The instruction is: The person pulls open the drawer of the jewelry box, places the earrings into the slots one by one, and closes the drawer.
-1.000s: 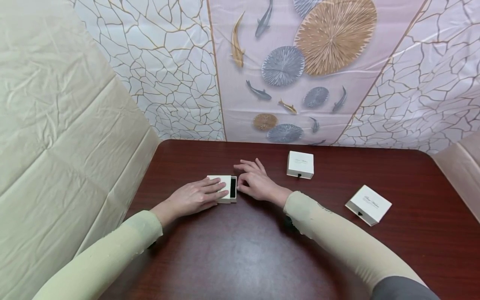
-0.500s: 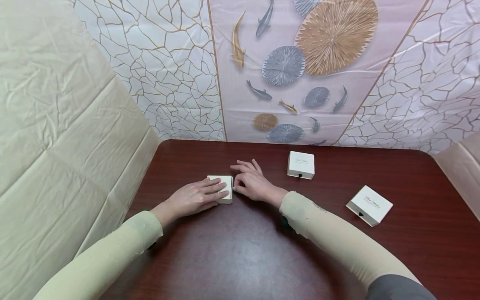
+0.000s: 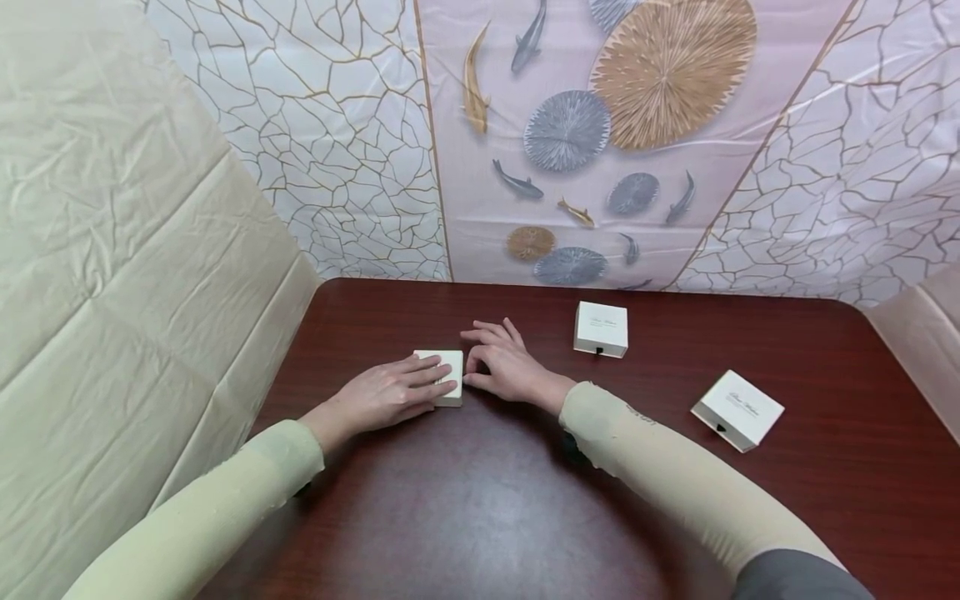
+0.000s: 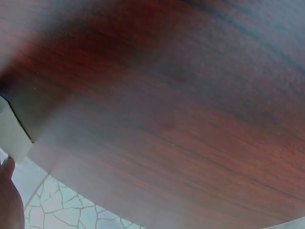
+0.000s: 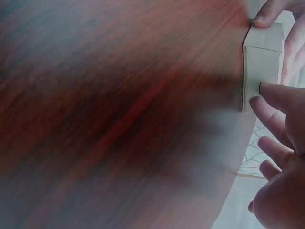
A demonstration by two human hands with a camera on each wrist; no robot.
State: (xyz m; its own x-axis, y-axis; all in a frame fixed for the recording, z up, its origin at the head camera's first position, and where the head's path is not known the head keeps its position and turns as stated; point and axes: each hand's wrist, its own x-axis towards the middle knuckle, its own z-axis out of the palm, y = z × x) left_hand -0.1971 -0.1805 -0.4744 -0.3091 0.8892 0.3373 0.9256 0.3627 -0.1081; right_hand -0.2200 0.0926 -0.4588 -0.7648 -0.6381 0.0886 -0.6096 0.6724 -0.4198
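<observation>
Flat on the brown table, a small white drawer-type gift box (image 3: 453,367) lies under my left hand (image 3: 386,390). That hand holds it, fingers spread across the lid and the thumb (image 5: 264,18) against its near side. My right hand (image 3: 512,368) is at the box's right end, with the thumb and a bent finger right against the drawer front in the right wrist view, beside a small dark pull tab (image 5: 260,88). Its other fingers are spread and clear of the box. The left wrist view catches only a corner of the box (image 4: 12,133).
Two similar white boxes rest on the brown table (image 3: 480,517): one (image 3: 602,327) toward the back, another (image 3: 738,410) turned at an angle on the right. Both show printed lids and dark tabs. Patterned cloth (image 3: 352,142) hangs along the back, plain cloth (image 3: 150,250) on the left.
The drawer, partly out at the right with its dark inside showing, has slid left into the sleeve. My right hand has moved left with it; my left hand has stayed in place.
</observation>
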